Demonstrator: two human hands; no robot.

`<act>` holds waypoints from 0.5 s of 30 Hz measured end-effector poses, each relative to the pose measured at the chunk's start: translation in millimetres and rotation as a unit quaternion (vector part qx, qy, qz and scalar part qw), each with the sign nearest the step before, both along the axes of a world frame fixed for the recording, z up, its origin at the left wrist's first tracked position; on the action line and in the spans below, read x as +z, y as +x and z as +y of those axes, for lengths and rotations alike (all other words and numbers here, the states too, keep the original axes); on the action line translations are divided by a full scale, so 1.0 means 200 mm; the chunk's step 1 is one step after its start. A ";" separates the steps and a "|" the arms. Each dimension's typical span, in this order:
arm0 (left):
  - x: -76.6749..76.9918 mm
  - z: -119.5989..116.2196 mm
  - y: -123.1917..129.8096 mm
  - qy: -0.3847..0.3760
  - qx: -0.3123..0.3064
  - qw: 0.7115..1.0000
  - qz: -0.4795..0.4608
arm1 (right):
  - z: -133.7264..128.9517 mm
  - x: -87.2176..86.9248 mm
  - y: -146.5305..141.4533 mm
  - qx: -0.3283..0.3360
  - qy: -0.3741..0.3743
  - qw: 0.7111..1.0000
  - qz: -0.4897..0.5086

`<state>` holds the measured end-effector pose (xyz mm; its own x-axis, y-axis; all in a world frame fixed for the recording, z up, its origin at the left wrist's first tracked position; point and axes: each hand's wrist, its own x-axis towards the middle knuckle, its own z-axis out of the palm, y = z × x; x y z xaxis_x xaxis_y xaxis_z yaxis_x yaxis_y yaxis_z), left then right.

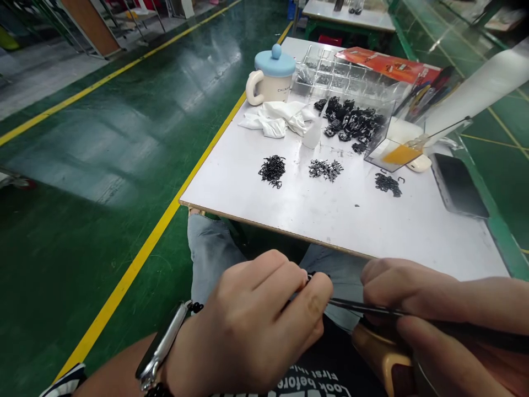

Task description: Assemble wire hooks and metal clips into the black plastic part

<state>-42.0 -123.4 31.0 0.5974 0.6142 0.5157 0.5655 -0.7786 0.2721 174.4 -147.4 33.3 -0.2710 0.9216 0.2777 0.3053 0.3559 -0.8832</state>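
Black clip (pixel 317 275) pinched in the left hand (pixel 248 325), tweezers (pixel 363 306) in the right hand (pixel 413 292) just beside.

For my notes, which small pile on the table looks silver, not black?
The middle pile: silvery grey, whereas the left pile and right pile are black.

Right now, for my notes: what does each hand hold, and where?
The left hand pinches a small black piece in its fingertips; the right hand grips a dark tool by its shaft.
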 end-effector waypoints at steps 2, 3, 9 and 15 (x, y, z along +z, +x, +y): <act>0.00 -0.01 0.00 0.003 -0.008 1.000 0.006 | -0.01 0.00 0.03 0.023 -0.008 0.999 -0.022; 0.00 -0.01 0.00 0.005 -0.011 1.000 0.008 | -0.02 0.00 0.03 0.017 -0.001 0.999 -0.030; 0.00 -0.01 0.00 -0.017 -0.046 0.999 0.021 | -0.03 -0.03 0.00 -0.058 0.041 0.997 -0.002; 0.00 -0.02 0.01 -0.060 -0.044 0.997 0.012 | -0.01 -0.05 -0.02 -0.077 0.048 0.995 0.052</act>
<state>-39.4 -127.5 32.0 0.6632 0.6154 0.4260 0.5044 -0.7880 0.3531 169.6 -148.6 22.7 -0.0940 0.9178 0.3857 0.2712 0.3964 -0.8771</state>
